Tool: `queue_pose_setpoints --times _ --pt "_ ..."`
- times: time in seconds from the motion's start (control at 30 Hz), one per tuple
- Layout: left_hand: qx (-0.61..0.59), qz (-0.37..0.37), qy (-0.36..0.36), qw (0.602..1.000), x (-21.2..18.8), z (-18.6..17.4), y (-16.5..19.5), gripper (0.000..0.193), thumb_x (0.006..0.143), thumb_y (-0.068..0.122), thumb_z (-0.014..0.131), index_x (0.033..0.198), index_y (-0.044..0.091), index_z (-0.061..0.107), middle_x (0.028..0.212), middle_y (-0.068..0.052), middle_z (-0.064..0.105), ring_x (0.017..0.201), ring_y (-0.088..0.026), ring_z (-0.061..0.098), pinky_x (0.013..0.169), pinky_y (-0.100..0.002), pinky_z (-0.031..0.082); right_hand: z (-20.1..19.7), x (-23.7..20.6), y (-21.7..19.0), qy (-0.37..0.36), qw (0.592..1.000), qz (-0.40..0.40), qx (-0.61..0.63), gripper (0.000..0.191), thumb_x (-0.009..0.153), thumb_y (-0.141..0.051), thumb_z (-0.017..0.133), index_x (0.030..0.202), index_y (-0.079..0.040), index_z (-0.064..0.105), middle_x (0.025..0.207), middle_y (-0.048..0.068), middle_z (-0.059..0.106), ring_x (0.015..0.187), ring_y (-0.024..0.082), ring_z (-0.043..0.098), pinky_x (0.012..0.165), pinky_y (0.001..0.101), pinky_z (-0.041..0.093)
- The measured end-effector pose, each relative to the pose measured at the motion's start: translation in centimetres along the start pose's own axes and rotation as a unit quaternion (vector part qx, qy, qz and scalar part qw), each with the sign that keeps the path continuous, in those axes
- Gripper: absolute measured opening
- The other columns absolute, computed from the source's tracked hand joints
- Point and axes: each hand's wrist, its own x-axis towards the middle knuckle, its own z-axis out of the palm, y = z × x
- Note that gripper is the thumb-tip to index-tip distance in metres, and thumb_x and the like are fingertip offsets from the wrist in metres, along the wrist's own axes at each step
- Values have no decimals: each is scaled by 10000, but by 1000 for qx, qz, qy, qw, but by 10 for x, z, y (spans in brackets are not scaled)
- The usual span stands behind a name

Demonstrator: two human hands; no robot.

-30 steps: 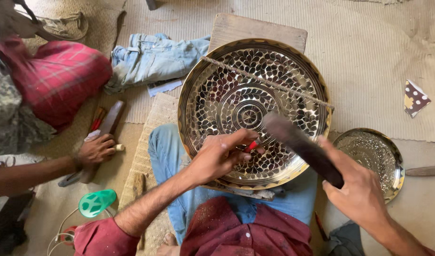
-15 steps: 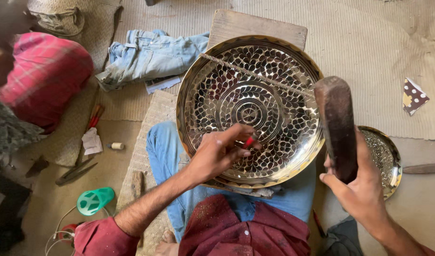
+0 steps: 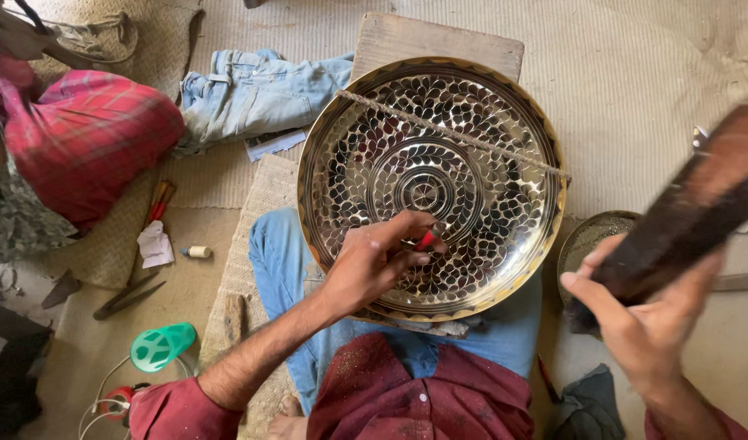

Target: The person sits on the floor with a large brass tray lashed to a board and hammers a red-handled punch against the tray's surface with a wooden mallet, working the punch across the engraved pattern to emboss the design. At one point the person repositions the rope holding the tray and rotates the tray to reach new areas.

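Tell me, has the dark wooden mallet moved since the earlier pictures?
Yes. The mallet in the right hand has swung rightward, off the engraved brass plate, towards the small dish.

Soft daylight, glare on the brass tray [image 3: 471,106], perhaps motion blur on the wooden mallet [image 3: 683,220].

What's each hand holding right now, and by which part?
The left hand pinches a small red-tipped tool near its top, its tip on the engraved tray. The right hand grips a dark wooden mallet by its lower end.

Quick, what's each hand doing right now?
Left hand: closed on a small red-tipped tool, over the patterned metal plate.
Right hand: closed around a dark wooden mallet.
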Motion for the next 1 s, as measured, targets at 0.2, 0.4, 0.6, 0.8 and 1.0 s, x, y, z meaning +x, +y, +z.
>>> queue_pose_setpoints --times 0.2,0.4,0.6,0.8,1.0 --pt "-18 -13 11 1000 2 3 -5 413 969 -34 643 1356 57 532 1224 -87 750 1132 -204 754 939 -318 626 9 13 -9 -169 959 16 -228 960 709 29 761 1562 -212 392 913 36 694 774 161 695 700 357 581" --pt "-9 -22 26 999 2 7 -10 415 957 -25 657 1342 62 530 1191 -76 774 1110 -198 767 902 -305 680 8 24 -19 -203 912 7 -357 972 729 4 785 1580 -271 402 897 58 689 748 194 685 711 376 568" --pt "-14 -26 26 999 1 4 -7 421 959 -40 645 1351 58 525 1193 -73 772 1101 -197 770 922 -311 672 9 33 -25 -222 910 9 -351 1012 698 -45 767 1579 -352 375 848 43 657 734 216 692 651 410 566" --pt "14 -13 32 999 1 4 -11 432 959 -46 651 1358 65 529 1194 -71 772 1091 -192 772 894 -308 661 11 35 -23 -231 900 2 -369 997 728 -54 746 1595 -359 358 880 26 662 765 209 702 681 394 577" --pt "8 4 29 1000 0 7 -14 467 956 -85 616 1386 72 523 1222 -79 758 1124 -206 758 926 -313 630 8 33 -21 -228 900 11 -372 989 732 -53 744 1591 -357 359 873 40 664 766 229 701 715 407 581"
